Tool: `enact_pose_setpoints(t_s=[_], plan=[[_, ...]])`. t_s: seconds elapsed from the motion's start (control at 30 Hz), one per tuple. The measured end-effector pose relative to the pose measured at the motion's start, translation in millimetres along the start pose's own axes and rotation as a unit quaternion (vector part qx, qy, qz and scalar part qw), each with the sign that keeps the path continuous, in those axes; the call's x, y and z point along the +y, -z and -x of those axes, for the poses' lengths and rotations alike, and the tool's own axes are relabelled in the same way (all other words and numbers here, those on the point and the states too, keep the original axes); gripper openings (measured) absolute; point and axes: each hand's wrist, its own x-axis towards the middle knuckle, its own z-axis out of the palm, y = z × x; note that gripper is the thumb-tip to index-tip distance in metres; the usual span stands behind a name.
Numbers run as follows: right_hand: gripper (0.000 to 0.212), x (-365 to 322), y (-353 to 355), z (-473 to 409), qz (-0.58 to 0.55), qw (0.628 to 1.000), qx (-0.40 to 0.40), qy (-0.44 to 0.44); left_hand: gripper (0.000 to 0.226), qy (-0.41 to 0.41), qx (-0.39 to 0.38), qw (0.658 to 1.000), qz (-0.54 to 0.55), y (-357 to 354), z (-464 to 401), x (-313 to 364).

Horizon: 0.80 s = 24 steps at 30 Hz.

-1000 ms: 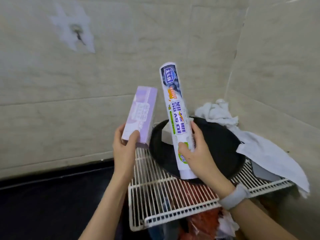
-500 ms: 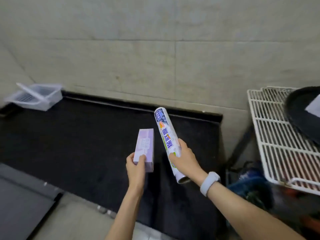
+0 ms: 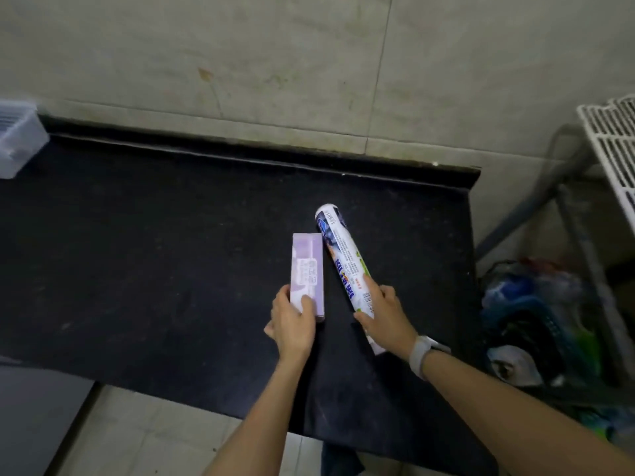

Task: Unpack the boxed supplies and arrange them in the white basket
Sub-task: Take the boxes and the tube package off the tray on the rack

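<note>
Lilac rectangular cardboard box (image 3: 307, 269) and a long white cylindrical roll in a printed wrapper (image 3: 344, 266) sit side by side over the black stone countertop (image 3: 154, 252), both held at their near ends. The box's long axis runs almost straight away from the person toward the pale tiled wall (image 3: 309, 63), its far end pointing at the wall and its printed face turned up. The left hand (image 3: 292, 321) is clamped around the box's near end, thumb lying across the top face and the fingers wrapped under the left edge. The roll's long axis is tilted: its far, rounded end points up and to the left, close beside the box's far right corner, while its near end angles off to the right. The right hand (image 3: 385, 317) is closed around the roll's lower part, fingers curled over the barcode area; a pale grey wristband (image 3: 421, 357) sits on that wrist. Whether either item rests on the countertop or hangs just above it cannot be told.

A white slatted plastic basket (image 3: 17, 139) stands at the far left edge of the counter, well apart from both hands. A white wire rack (image 3: 615, 142) shows at the right edge, with a heap of bags (image 3: 536, 321) on the floor below it.
</note>
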Motion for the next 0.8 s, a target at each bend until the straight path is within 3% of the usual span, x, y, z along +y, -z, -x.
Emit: enact_pose_setpoints(t_s=[0.13, 0.4, 0.6, 0.73, 0.8], plan=[[0.058, -2, 26, -2, 0.035, 0.999, -0.021, 0.008, 0.053, -0.044, 0.037, 0.995, -0.086, 1, 3, 15], [0.033, -35, 182, 2, 0.028, 0.987, 0.141, 0.074, 0.045, -0.272, -0.007, 0.961, -0.046, -31, 14, 168], [0.028, 2, 341, 47, 0.043, 0.938, 0.337, 0.071, 0.044, -0.445, -0.077, 0.892, -0.015, -86, 50, 310], [0.028, 70, 416, 86, 0.043, 0.886, 0.462, 0.022, 0.046, -0.524, -0.155, 0.836, -0.049, -143, 89, 368], [0.03, 101, 439, 90, 0.11, 0.864, 0.49, -0.04, 0.048, -0.553, -0.196, 0.805, -0.087, -175, 109, 383]])
